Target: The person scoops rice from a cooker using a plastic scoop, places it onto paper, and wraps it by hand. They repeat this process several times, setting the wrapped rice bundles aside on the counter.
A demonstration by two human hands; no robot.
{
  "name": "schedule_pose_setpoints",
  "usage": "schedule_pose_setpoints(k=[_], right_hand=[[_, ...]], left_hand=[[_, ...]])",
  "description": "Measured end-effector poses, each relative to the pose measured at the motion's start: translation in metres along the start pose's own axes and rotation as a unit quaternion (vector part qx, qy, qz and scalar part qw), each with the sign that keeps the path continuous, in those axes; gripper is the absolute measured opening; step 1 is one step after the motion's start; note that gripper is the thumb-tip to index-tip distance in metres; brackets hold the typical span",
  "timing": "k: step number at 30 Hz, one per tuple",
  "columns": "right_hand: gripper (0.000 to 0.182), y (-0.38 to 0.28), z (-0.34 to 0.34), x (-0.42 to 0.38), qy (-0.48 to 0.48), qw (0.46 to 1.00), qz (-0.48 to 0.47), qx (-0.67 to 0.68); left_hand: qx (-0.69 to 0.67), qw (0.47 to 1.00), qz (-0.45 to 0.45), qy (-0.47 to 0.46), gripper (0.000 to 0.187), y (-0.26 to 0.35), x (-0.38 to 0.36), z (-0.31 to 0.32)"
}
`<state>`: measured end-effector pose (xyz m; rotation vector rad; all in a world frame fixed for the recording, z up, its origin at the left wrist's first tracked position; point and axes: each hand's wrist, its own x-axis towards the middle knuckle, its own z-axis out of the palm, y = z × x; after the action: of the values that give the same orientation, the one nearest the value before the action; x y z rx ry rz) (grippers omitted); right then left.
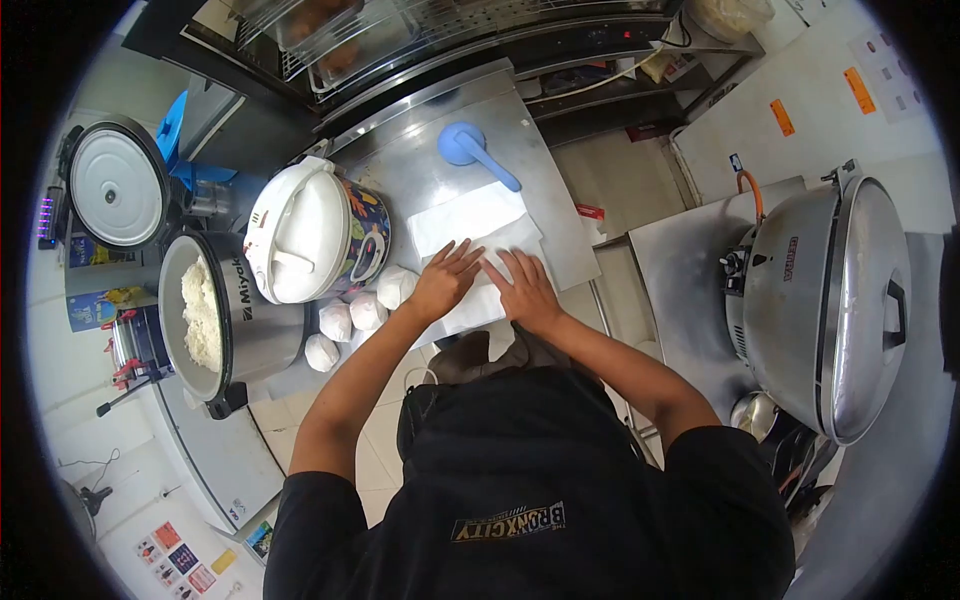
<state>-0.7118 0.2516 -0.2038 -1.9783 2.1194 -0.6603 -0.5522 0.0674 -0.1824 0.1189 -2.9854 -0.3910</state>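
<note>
Both hands rest on white paper sheets [465, 218] at the front of a steel table. My left hand [446, 283] lies with its fingers stretched over the paper. Close beside it, my right hand [526, 291] also has its fingers extended on the paper, the fingertips of both hands nearly meeting. Neither appears to grip anything, though what lies under the palms is hidden. Beyond the sheets sits a blue scoop [462, 144], its handle pointing toward the paper. Left of my left hand stand several white paper-wrapped bundles [368, 312].
A white patterned rice cooker [300, 230] and a large open Miyako cooker [265, 320] with white rice [200, 318] stand at left. A glass display cabinet [400, 50] borders the table's back. At right is a big lidded metal cooker [800, 300] on a steel stand.
</note>
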Motion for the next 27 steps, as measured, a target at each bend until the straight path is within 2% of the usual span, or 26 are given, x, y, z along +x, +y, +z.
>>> schedule_pose_setpoints(k=[2,3,4,6,13,16,19,23,27], right_hand=[[0.076,0.003,-0.013,0.019,0.028,0.993,-0.053,-0.097],[0.075,0.007,-0.007,0.021,-0.006,0.986,-0.060,-0.155],[0.075,0.012,-0.003,0.019,-0.005,0.986,-0.058,-0.157],[0.069,0.023,0.001,0.013,-0.051,0.991,-0.059,-0.106],[0.061,0.046,0.011,-0.003,-0.008,0.991,-0.071,-0.109],[0.057,0.051,0.012,-0.005,-0.027,0.987,-0.070,-0.140],[0.057,0.061,0.014,-0.004,-0.037,0.993,-0.065,-0.090],[0.045,0.078,0.011,0.003,-0.046,0.994,-0.094,-0.036],[0.034,0.091,0.005,0.019,-0.022,0.994,-0.109,0.023]], left_hand=[[0.002,1.000,-0.001,0.002,0.038,-0.001,-0.004,0.009],[0.007,1.000,-0.002,0.002,0.040,-0.001,-0.004,0.010],[0.007,1.000,0.001,0.003,0.040,0.000,-0.005,0.011],[0.012,1.000,0.016,0.008,0.044,0.000,-0.007,0.012],[0.020,0.999,0.012,0.035,0.044,0.004,-0.025,0.022],[0.014,0.998,-0.015,0.057,0.047,0.009,-0.043,0.033],[0.018,0.994,-0.069,0.087,0.043,0.006,-0.066,0.055],[0.016,0.993,-0.079,0.083,0.040,0.005,-0.076,0.060],[0.018,0.983,-0.141,0.114,0.033,0.008,-0.069,0.058]])
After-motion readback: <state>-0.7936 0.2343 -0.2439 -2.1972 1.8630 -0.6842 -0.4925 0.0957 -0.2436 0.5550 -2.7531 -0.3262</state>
